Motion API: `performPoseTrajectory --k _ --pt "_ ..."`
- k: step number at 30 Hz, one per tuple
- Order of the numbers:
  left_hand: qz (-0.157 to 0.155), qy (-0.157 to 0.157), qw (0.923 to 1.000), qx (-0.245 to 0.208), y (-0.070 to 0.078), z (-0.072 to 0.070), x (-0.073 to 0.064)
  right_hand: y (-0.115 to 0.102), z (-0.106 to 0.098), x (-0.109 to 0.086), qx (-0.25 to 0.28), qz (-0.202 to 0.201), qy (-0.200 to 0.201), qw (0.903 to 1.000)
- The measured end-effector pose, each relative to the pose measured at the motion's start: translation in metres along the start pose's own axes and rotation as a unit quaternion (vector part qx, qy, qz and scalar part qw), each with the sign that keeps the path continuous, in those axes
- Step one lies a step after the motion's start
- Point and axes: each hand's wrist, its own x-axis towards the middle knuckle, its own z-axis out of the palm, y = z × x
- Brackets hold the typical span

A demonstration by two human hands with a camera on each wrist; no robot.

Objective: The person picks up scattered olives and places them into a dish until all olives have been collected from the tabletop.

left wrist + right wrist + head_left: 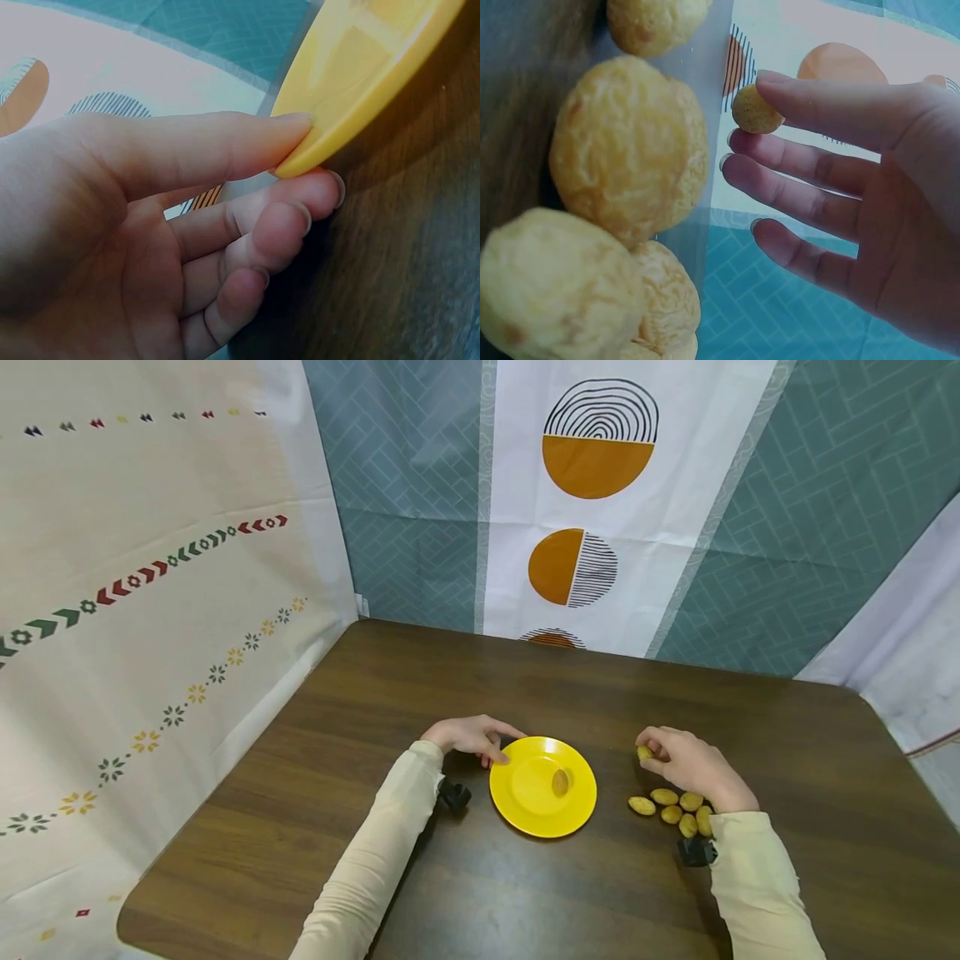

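Observation:
A round yellow plate (pixel 525 806) lies on the table, with one small yellow-brown oval fruit (pixel 560 782) on it. My left hand (pixel 471 737) pinches the plate's left rim; in the left wrist view the thumb is on top and a fingertip underneath. To the right of the plate, my right hand (pixel 690 762) holds another oval fruit (pixel 755 110) between thumb and index finger, above the table. Below that hand several more wrinkled yellow fruits (pixel 665 796) lie in a loose cluster, looming large in the right wrist view. Their exact kind is unclear.
The dark brown wooden table (pixel 495 893) has rounded corners. Patterned curtains (pixel 408 493) hang behind it, and a white embroidered cloth (pixel 150 635) hangs along the left. Black wrist cameras (pixel 454 795) are strapped at both sleeves.

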Motion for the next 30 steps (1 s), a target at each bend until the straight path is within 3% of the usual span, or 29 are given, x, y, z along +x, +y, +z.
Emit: performPoseTrajectory --k 8,30 --pt "-0.001 -0.002 1.0 0.005 0.0 0.0 0.001 -0.004 0.003 0.003 0.002 -0.004 0.011 0.9999" --pt "0.0 0.001 1.0 0.007 0.0 0.0 0.0 -0.026 0.017 0.014 -0.021 -0.025 0.1 0.9945"
